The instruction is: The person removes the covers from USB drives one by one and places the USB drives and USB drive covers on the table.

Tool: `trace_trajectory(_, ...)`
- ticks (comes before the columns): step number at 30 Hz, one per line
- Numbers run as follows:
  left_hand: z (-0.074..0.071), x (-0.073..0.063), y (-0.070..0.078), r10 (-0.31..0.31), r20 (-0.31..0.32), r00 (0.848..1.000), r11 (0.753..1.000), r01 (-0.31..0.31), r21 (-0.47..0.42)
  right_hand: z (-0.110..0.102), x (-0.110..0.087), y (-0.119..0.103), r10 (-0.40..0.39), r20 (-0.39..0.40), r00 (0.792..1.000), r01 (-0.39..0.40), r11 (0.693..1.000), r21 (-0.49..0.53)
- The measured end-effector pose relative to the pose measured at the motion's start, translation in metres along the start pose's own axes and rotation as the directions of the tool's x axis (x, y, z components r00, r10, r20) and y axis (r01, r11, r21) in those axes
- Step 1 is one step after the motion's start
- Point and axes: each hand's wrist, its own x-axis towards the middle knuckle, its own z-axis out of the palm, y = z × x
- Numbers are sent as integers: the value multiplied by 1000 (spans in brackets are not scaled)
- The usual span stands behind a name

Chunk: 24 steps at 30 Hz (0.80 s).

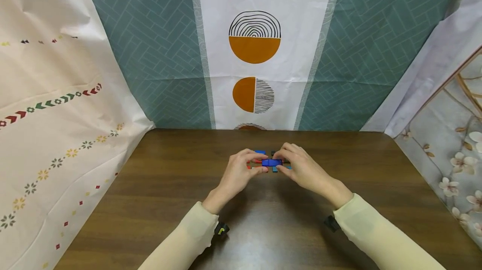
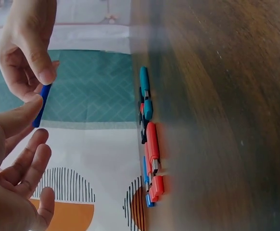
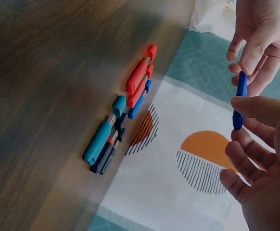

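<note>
Above the table, both hands hold a blue USB flash drive [image 1: 272,163] level between them, its cap and body in line. My left hand [image 1: 238,172] pinches one end between thumb and fingers. At the other end, my right hand [image 1: 304,170] pinches it the same way. Edge-on, the blue drive [image 3: 241,87] looks thin in the right wrist view, with the other fingers of the right hand [image 3: 262,159] spread loosely below it. Fingertips partly cover both ends of the drive.
Behind the hands, several flash drives lie on the brown table [image 1: 169,203], caps apart from metal plugs: a teal one [image 3: 97,142], red ones [image 3: 136,78], a blue one [image 3: 136,107] and dark ones [image 3: 101,159]. Patterned cloth [image 1: 150,52] hangs behind the table.
</note>
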Motion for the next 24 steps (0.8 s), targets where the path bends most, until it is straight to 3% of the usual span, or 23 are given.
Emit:
trace_trajectory(10, 2, 3, 0, 35, -53, 998, 999, -34, 20, 2, -3, 0, -15, -44, 999, 16, 999, 27)
trace_trajectory(13, 2, 3, 1, 50, -68, 996, 998, -48, 31, 3, -5, 1, 36, -74, 997, -28, 994, 103)
trace_trajectory(18, 2, 5, 2, 84, -80, 993, 996, -83, 10, 7, -9, 3, 143, -125, 982, -107, 960, 257)
trace_trajectory(24, 2, 8, 2, 100, -76, 992, 995, -100, 5, 8, -10, 2, 182, -173, 968, -121, 941, 315)
